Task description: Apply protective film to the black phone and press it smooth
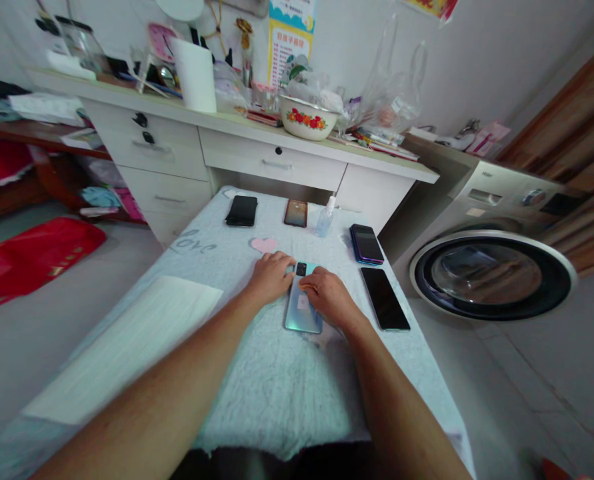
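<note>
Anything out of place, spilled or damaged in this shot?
Mildly: what looks like a red bag lies on the floor at left, as if not put away. The tablecloth shows no spill, the silvery-blue phone no obvious damage. Fine cracks would be too small to tell.

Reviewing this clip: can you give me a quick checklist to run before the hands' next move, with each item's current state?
1. Light blue phone back side up: ok, camera block visible.
2. Left hand at the phone's upper left edge: ok.
3. Right hand at the phone's back: ok, fingers over its upper right part.
4. Anything pinched under the right fingers: cannot tell, the hand covers it.
5. Spray bottle upright, apart from both hands: ok.
6. Black phone well in from the table's right edge: not ok, it looks close.
</note>
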The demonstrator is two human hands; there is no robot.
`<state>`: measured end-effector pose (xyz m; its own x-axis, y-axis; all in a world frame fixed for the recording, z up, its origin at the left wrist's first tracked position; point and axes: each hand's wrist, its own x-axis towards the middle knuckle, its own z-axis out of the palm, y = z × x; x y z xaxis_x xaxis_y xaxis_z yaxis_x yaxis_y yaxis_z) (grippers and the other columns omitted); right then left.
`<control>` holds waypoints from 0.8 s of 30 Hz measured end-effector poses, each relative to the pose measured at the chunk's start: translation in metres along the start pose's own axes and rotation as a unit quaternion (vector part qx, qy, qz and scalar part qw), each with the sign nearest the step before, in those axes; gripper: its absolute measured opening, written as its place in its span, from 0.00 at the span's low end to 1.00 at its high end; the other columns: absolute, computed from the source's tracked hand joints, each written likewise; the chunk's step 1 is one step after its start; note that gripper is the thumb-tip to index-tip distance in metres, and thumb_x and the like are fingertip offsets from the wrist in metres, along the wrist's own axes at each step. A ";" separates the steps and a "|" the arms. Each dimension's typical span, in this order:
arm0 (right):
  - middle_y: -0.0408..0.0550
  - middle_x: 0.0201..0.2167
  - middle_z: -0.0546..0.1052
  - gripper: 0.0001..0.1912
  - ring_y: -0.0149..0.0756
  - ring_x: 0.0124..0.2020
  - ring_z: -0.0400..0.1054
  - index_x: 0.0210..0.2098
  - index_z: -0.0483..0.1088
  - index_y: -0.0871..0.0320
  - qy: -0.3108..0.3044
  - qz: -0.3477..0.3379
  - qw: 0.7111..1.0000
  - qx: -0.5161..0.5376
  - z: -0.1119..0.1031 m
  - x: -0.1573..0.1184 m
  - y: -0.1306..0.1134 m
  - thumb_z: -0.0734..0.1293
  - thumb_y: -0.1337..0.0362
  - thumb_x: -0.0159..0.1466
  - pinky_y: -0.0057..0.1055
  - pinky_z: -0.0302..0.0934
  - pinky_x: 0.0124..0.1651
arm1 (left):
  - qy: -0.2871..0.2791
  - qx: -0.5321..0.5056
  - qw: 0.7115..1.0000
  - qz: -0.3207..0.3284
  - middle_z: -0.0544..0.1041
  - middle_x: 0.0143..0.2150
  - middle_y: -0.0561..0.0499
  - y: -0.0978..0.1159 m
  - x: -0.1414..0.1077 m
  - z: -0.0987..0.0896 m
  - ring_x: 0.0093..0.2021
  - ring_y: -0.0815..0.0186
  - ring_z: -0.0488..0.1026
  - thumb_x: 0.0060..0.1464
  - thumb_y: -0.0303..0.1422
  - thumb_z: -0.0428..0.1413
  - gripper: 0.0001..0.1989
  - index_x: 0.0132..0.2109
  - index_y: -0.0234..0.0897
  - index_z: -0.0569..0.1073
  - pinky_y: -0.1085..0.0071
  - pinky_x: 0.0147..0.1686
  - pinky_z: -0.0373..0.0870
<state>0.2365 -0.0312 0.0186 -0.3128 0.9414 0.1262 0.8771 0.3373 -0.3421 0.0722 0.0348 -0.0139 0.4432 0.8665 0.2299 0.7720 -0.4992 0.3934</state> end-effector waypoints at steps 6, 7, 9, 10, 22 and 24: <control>0.46 0.33 0.71 0.12 0.31 0.35 0.66 0.38 0.78 0.57 0.004 -0.003 1.000 0.010 0.000 0.000 0.000 0.62 0.72 0.65 0.25 0.54 0.40 | 0.002 -0.002 1.000 0.008 0.74 0.52 0.48 -0.001 0.000 0.001 0.52 0.58 0.67 0.54 0.26 0.50 0.17 0.50 0.39 0.73 0.62 0.53 0.63; 0.46 0.33 0.71 0.12 0.31 0.35 0.66 0.39 0.78 0.58 0.005 -0.002 1.000 0.010 -0.001 0.000 0.000 0.62 0.72 0.65 0.25 0.54 0.40 | 0.001 -0.002 1.000 0.007 0.74 0.52 0.48 -0.001 0.000 0.000 0.52 0.58 0.67 0.54 0.26 0.50 0.17 0.50 0.39 0.73 0.62 0.53 0.63; 0.46 0.33 0.71 0.12 0.31 0.35 0.66 0.39 0.77 0.58 0.003 -0.001 1.000 0.006 -0.001 0.000 0.000 0.62 0.71 0.65 0.25 0.54 0.40 | -0.001 -0.002 1.000 0.005 0.74 0.52 0.48 0.000 0.000 -0.001 0.52 0.57 0.67 0.54 0.26 0.50 0.17 0.50 0.39 0.73 0.62 0.52 0.63; 0.46 0.33 0.71 0.12 0.31 0.35 0.66 0.38 0.77 0.58 0.001 0.000 1.000 0.004 -0.001 0.000 0.000 0.61 0.71 0.65 0.25 0.54 0.40 | -0.002 -0.002 1.000 0.004 0.74 0.52 0.48 0.000 0.000 -0.002 0.52 0.58 0.67 0.53 0.26 0.50 0.17 0.50 0.39 0.73 0.62 0.53 0.63; 0.47 0.36 0.71 0.13 0.31 0.37 0.67 0.40 0.77 0.57 0.005 0.035 0.999 -0.019 0.000 0.001 -0.002 0.60 0.69 0.67 0.25 0.55 0.42 | -0.006 -0.002 1.000 0.000 0.74 0.52 0.48 0.002 -0.001 -0.003 0.52 0.56 0.67 0.53 0.27 0.52 0.16 0.49 0.39 0.73 0.61 0.53 0.63; 0.47 0.36 0.72 0.13 0.31 0.37 0.67 0.40 0.77 0.57 0.008 0.032 0.999 -0.014 0.000 0.001 -0.002 0.60 0.69 0.67 0.25 0.55 0.42 | -0.007 -0.003 1.000 0.000 0.74 0.52 0.48 0.003 -0.001 -0.004 0.52 0.57 0.67 0.52 0.27 0.52 0.17 0.49 0.39 0.73 0.61 0.53 0.62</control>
<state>0.2345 -0.0311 0.0195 -0.2491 0.9610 0.1202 0.9051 0.2752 -0.3241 0.0723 0.0324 -0.0099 0.4491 0.8666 0.2176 0.7692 -0.4989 0.3993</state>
